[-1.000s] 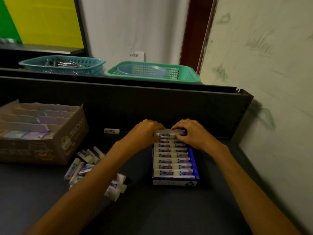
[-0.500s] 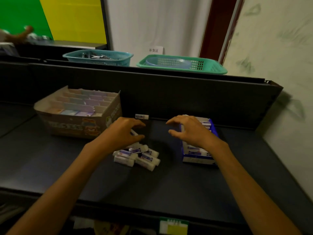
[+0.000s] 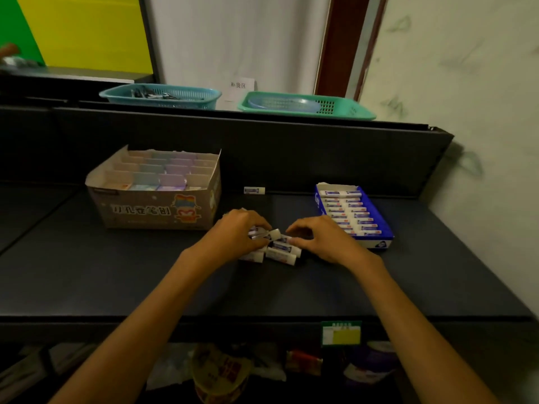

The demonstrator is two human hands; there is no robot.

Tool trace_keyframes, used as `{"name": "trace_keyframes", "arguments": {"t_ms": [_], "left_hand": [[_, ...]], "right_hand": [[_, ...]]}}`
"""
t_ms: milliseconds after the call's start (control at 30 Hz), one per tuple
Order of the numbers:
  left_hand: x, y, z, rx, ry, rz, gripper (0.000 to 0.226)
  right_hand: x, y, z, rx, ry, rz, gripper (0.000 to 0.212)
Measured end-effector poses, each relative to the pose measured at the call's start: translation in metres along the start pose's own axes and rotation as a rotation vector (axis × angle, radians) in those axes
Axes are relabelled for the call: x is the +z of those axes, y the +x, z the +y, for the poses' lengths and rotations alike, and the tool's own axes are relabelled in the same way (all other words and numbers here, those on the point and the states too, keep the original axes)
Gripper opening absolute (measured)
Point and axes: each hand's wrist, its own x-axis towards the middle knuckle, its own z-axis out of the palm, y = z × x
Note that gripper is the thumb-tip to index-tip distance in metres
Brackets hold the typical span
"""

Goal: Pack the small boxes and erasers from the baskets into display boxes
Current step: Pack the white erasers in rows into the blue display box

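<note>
Fingers (image 3: pixel 264 225) amid loose erasers (image 3: pixel 281 252), boxes flanking.

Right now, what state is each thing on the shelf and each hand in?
Blue display box: open, rows of erasers filling it.
Cardboard display box: open, small boxes in its compartments.
Loose erasers: heaped on the shelf between the hands.
Single eraser: lying alone by the back panel.
Left hand: fingers curled on erasers in the heap.
Right hand: fingertips on the heap; grip unclear.

Dark shelf (image 3: pixel 116 275): two boxes (image 3: pixel 154 211), loose erasers (image 3: pixel 281 252).
</note>
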Motion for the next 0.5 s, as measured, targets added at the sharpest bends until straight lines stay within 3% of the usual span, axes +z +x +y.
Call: {"name": "trace_keyframes", "arguments": {"t_ms": [367,500], "left_hand": [[0.002,0.012,0.0,0.052,0.071,-0.03,0.028],[0.002,0.012,0.0,0.063,0.057,-0.021,0.027]], "right_hand": [[-0.002,0.011,0.0,-0.001,-0.108,-0.02,0.03],[-0.007,0.012,0.004,-0.004,-0.046,0.076,0.023]]}}
